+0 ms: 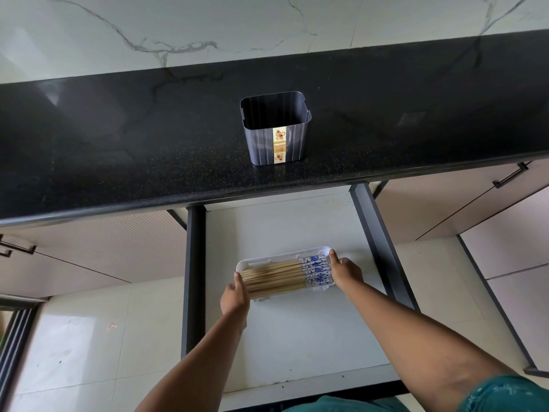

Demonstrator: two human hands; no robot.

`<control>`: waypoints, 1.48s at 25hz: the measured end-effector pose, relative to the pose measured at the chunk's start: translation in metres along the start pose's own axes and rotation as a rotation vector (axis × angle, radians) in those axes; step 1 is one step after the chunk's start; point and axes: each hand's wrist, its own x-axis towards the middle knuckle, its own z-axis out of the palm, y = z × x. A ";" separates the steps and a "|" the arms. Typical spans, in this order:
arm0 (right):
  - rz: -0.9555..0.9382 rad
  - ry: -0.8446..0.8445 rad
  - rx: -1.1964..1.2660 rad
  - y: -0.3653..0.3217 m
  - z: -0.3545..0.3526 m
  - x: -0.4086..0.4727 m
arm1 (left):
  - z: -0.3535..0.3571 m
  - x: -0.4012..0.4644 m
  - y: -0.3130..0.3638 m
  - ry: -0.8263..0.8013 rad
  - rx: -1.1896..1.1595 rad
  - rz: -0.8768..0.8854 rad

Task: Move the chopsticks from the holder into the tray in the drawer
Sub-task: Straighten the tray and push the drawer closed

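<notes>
Left hand (234, 295) grips the tray's (282, 254) left end; chopsticks (279, 275) lie flat inside it, in the open drawer (285, 337); right hand (344, 270) grips its right end; holder (276, 129) on desk (118, 144) looks empty; likely final step: settle tray, release.

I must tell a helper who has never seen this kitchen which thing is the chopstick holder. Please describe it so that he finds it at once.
Start at the black speckled countertop below the marble wall. Near its front edge, just above the open drawer, stands the holder, upright and apparently empty. It is a dark grey squarish container with a cream label strip bearing orange flowers, and the only object on the counter.
</notes>
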 end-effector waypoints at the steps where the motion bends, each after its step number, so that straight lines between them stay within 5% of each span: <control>1: 0.017 -0.005 0.052 0.001 -0.001 0.000 | -0.001 0.001 0.000 -0.001 0.012 0.004; 16: 0.007 -0.221 0.152 0.002 -0.007 0.000 | -0.007 0.010 0.005 -0.133 0.055 0.070; 19: -0.008 -0.095 0.110 0.003 -0.014 -0.006 | -0.015 0.009 0.003 -0.009 0.176 0.162; 27: -0.038 0.094 0.092 0.023 -0.007 -0.050 | -0.030 -0.028 -0.017 -0.095 0.373 0.461; 35: -0.084 -0.191 0.250 0.033 -0.001 -0.076 | -0.030 -0.046 -0.025 -0.396 0.162 0.335; 37: -0.130 -0.257 0.200 0.033 -0.002 -0.091 | -0.025 -0.051 -0.025 -0.346 0.248 0.349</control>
